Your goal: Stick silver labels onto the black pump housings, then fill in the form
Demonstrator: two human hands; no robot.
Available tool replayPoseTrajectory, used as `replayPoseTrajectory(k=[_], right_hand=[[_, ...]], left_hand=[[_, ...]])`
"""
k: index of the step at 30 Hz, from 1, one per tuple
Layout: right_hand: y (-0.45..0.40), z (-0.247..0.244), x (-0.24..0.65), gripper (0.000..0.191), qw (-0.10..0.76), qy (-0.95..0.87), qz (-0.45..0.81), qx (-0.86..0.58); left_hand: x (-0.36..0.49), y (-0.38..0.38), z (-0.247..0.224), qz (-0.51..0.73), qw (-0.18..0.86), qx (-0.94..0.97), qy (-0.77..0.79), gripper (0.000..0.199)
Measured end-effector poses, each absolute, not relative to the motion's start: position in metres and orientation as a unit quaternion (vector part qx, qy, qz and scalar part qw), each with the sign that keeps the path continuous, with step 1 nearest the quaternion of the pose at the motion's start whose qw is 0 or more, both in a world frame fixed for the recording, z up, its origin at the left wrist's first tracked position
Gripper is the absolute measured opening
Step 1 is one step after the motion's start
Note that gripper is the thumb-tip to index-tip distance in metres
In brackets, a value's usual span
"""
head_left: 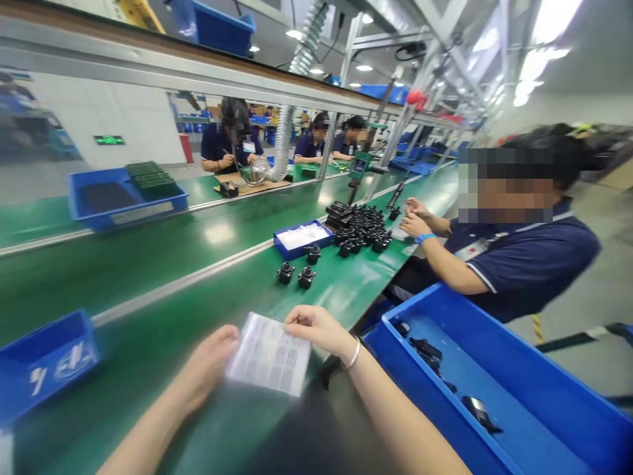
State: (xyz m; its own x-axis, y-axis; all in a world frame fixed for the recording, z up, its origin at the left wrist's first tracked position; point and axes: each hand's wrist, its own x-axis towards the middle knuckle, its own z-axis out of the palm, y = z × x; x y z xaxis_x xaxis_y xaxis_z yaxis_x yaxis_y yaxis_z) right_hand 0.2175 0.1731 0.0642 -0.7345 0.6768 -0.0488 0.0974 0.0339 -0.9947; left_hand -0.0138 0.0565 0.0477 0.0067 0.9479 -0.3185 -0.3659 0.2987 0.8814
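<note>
A pale, shiny sticker sheet [270,359] with rows of squarish patches is held tilted above the near edge of the green bench. My left hand [210,359] grips its left edge, slightly blurred, with the fingertips partly behind the sheet. At the upper right, my right hand [319,330] has thumb and fingers pinched on the sheet; whether a single sticker is between them I cannot tell. Beyond the sheet stand a small black part with a knob [285,272] and another black part [306,277].
A blue box of white sheets [302,237] sits near a pile of black parts [363,224]. At the right, a large blue bin [519,369] holds several black pieces. A blue tray [49,369] lies left. A co-worker [519,244] sits at the right; others work across the bench.
</note>
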Motion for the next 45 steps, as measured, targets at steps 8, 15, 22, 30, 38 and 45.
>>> replayPoseTrajectory(k=[8, 15, 22, 30, 38, 45], right_hand=[[0.193, 0.086, 0.174, 0.023, 0.044, -0.792, 0.593, -0.137], [0.176, 0.074, 0.186, 0.046, 0.374, -0.69, 0.512, -0.35], [0.146, 0.033, 0.2, 0.062, 0.359, -0.531, 0.691, -0.335], [0.164, 0.039, 0.208, 0.036, 0.442, -0.557, 0.604, -0.36], [0.17, 0.033, 0.211, 0.031, 0.415, -0.6, 0.564, -0.387], [0.173, 0.07, 0.209, 0.055, 0.331, -0.823, 0.352, -0.3]], left_hand=[[-0.003, 0.057, 0.04, 0.383, 0.693, 0.425, 0.438, 0.053], [0.01, 0.068, 0.032, 0.598, 0.596, 0.262, 0.468, 0.033], [0.037, 0.085, 0.03, 0.686, 0.593, 0.178, 0.382, 0.036], [0.042, 0.084, 0.021, 0.627, 0.567, 0.31, 0.435, 0.027], [0.031, 0.088, 0.025, 0.575, 0.517, 0.398, 0.494, 0.03], [0.006, 0.1, 0.062, 0.376, 0.545, 0.543, 0.517, 0.036]])
